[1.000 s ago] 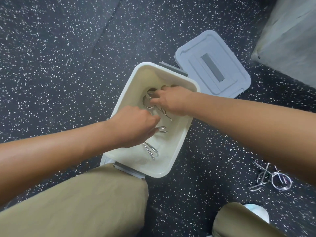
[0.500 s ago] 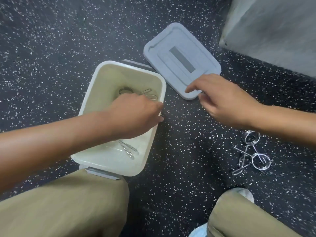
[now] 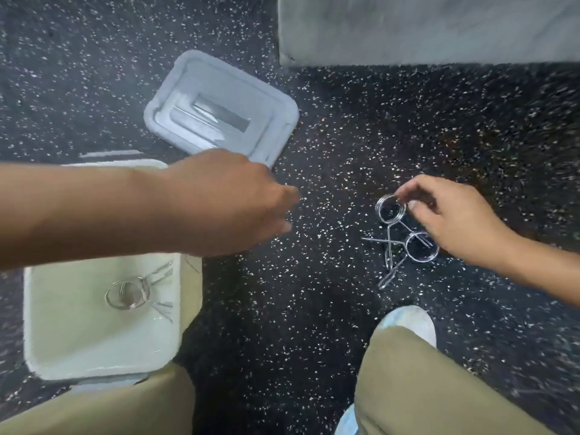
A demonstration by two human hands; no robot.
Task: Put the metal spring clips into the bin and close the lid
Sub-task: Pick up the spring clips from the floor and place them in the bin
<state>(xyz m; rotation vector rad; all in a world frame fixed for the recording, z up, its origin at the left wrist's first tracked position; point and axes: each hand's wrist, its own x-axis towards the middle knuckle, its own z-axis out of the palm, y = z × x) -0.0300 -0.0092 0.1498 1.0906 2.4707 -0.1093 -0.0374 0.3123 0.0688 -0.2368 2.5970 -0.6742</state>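
Note:
A white bin (image 3: 56, 350) stands on the floor at the lower left, with spring clips (image 3: 131, 295) lying inside it. Its grey lid (image 3: 219, 105) lies flat on the floor behind it. Two more metal spring clips rest on the floor at the right: one (image 3: 390, 210) whose coil my right hand (image 3: 452, 221) pinches between thumb and fingers, and a second (image 3: 420, 246) just below it. My left hand (image 3: 232, 199) hovers past the bin's right edge, fingers curled loosely, holding nothing that I can see.
The floor is black rubber with white speckles. A grey concrete block (image 3: 423, 26) runs along the top right. My knees in khaki trousers (image 3: 439, 387) and a light shoe (image 3: 408, 321) fill the bottom of the view.
My right hand left the bin, crossed to the right and took hold of a clip's coil on the floor. My left hand came out of the bin toward the right. The view shifted right.

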